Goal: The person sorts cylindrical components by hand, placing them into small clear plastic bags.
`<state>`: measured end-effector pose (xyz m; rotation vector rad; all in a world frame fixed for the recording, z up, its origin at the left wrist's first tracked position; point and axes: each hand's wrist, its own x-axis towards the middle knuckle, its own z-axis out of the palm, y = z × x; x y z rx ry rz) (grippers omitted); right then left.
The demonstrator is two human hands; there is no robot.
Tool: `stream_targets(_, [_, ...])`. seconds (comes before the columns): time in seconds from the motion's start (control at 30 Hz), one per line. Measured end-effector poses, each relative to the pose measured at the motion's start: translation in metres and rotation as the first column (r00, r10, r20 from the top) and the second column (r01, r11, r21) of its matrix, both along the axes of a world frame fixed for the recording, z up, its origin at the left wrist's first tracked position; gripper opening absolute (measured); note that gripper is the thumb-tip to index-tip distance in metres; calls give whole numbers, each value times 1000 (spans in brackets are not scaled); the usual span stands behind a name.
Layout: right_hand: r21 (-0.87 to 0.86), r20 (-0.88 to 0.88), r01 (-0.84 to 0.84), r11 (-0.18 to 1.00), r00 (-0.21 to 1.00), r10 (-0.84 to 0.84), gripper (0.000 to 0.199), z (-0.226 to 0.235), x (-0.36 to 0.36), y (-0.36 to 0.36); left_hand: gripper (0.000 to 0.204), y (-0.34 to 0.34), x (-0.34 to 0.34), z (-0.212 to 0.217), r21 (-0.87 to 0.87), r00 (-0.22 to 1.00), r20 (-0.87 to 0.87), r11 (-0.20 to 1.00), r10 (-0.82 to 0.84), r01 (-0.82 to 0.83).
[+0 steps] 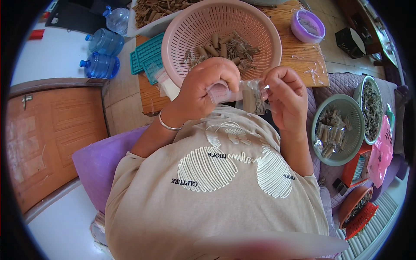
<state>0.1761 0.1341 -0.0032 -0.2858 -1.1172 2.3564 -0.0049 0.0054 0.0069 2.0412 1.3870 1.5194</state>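
Over the near side of the pink basket, both my hands are closed around a small clear plastic bag (251, 102). Inside it show a brown roll-shaped piece and thin dried strands. My left hand (208, 82), with a bangle on its wrist, has curled fingers at the bag's left end. A curved, pinkish see-through piece (219, 92) with faint print also sits in that hand; its kind is unclear. My right hand (286, 93) pinches the bag's right edge between thumb and fingers. The pink basket (182, 47) on the table holds several brown rolls and dried strands.
Green trays (145, 54) lie left of the basket on the wooden table (149, 93). A purple tub (307, 27) stands at the table's far right. To the right, a green basket (349, 154) holds several filled bags. Water jugs (104, 42) stand at far left.
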Motion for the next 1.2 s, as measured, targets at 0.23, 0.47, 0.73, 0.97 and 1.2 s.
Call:
stream_targets(0.23, [823, 351, 102, 559, 681, -642, 22, 28, 92, 47, 13, 6, 11, -18, -182, 302, 947, 957, 108, 228])
stream_targets(0.47, [949, 316, -138, 284, 410, -856, 25, 53, 90, 39, 20, 14, 15, -23, -110, -65, 989, 950, 134, 291])
stream_targets(0.73, [569, 333, -55, 820, 928, -169, 26, 2, -54, -28, 19, -1, 18, -13, -71, 8, 997, 946, 73, 317])
stream_targets(0.97, [347, 254, -68, 935, 967, -24, 19, -18, -65, -30, 24, -11, 8, -22, -89, 46, 996, 977, 82, 191])
stream_targets(1.2, [426, 330, -16, 905, 934, -139, 8, -12, -65, -37, 27, -8, 4, -22, -31, 26, 999, 984, 27, 177])
